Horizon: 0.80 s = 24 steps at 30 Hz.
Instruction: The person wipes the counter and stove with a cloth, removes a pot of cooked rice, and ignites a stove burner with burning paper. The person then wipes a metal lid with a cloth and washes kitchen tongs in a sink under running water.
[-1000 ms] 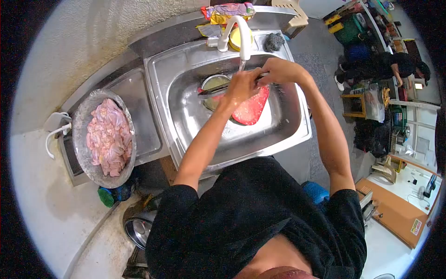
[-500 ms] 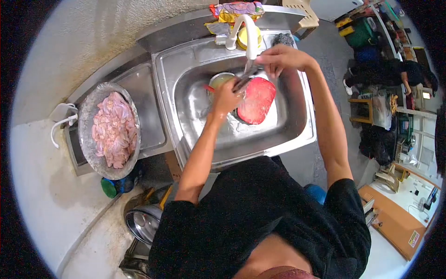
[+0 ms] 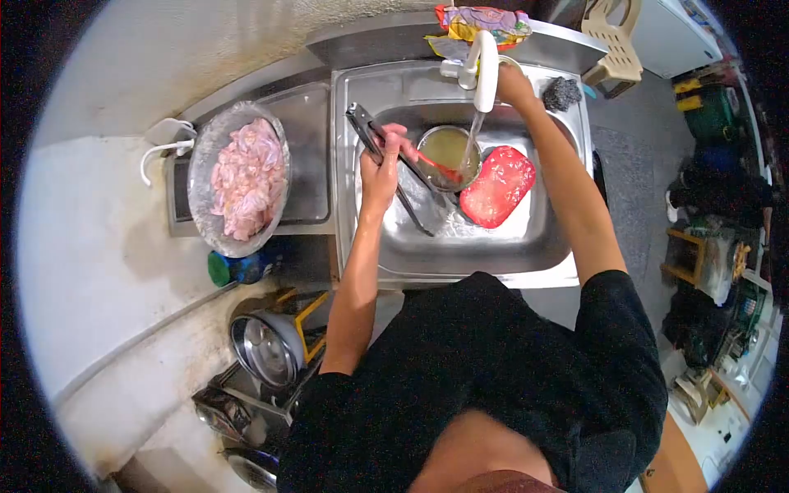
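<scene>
My left hand (image 3: 380, 174), on the left side of the sink, is closed around dark tongs (image 3: 415, 215), whose two arms stand apart. A red utensil (image 3: 440, 168) runs from its fingers to over a round pot (image 3: 448, 146) of cloudy liquid. Beside the pot lies a red, rounded rectangular container (image 3: 498, 189), wet and shiny. Water (image 3: 475, 130) runs from the white faucet (image 3: 486, 74) down at the pot's edge. My right hand (image 3: 514, 87) reaches behind the faucet, by a yellowish round tub (image 3: 507, 60); its fingers are hidden.
Left of the sink (image 3: 394, 267), a large metal bowl (image 3: 197, 193) holds raw chicken pieces (image 3: 249, 177). A dark scouring pad (image 3: 562, 94) lies at the back right corner. Colourful packets (image 3: 485, 23) sit behind the faucet, and a beige plastic chair (image 3: 612, 49) stands beyond.
My left hand has moved left from under the faucet, with the tongs now spread. My right hand has gone from beside the water stream to behind the faucet. The view has shifted.
</scene>
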Each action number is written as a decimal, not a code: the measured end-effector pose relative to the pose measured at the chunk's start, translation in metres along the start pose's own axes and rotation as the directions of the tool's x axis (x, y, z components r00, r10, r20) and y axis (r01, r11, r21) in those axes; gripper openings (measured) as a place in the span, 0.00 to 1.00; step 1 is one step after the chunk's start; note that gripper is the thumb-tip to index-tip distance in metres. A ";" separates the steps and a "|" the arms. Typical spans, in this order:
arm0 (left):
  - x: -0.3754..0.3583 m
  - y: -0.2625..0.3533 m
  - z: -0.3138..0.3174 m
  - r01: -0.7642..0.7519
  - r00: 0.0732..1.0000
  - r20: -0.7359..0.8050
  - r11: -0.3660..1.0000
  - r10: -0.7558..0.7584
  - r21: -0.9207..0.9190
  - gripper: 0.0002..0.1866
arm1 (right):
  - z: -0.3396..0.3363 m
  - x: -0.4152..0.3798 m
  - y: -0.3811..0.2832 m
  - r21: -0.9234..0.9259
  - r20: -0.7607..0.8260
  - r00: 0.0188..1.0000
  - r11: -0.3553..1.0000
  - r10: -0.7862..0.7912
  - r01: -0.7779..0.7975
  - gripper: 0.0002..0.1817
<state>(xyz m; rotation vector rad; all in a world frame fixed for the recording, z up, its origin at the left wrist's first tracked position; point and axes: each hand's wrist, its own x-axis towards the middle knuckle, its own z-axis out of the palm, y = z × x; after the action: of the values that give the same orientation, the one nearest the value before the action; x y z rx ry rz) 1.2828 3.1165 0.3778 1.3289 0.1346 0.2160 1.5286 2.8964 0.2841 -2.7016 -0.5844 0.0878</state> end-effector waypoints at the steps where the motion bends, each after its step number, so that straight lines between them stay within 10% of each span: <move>1: -0.001 0.002 0.003 -0.009 1.000 -0.015 0.996 0.008 -0.084 0.18 | -0.001 0.003 0.002 -0.044 0.038 0.999 0.999 -0.024 0.026 0.18; 12: -0.008 0.012 0.019 -0.148 0.989 -0.012 0.985 0.148 -0.084 0.33 | -0.029 0.005 0.005 -0.076 0.192 0.964 0.977 -0.182 0.200 0.23; 17: -0.009 0.015 0.029 -0.120 0.990 -0.084 0.988 0.112 -0.096 0.28 | -0.027 0.030 0.035 0.409 0.044 0.963 0.884 -0.265 0.225 0.33; 22: -0.005 0.015 0.029 -0.133 0.989 -0.074 0.991 0.132 -0.010 0.25 | -0.056 -0.002 0.010 0.523 -0.305 0.952 0.840 0.027 0.143 0.21; 24: 0.000 0.018 0.037 -0.209 0.975 -0.060 0.973 0.215 0.096 0.22 | -0.047 -0.034 -0.020 0.682 -0.437 0.899 0.644 -0.022 0.347 0.12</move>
<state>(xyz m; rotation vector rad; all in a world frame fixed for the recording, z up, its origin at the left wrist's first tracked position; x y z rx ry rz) 1.2893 3.0851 0.4041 1.4259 0.0609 0.4424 1.4962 2.8831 0.3349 -1.7530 -0.5417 -0.2266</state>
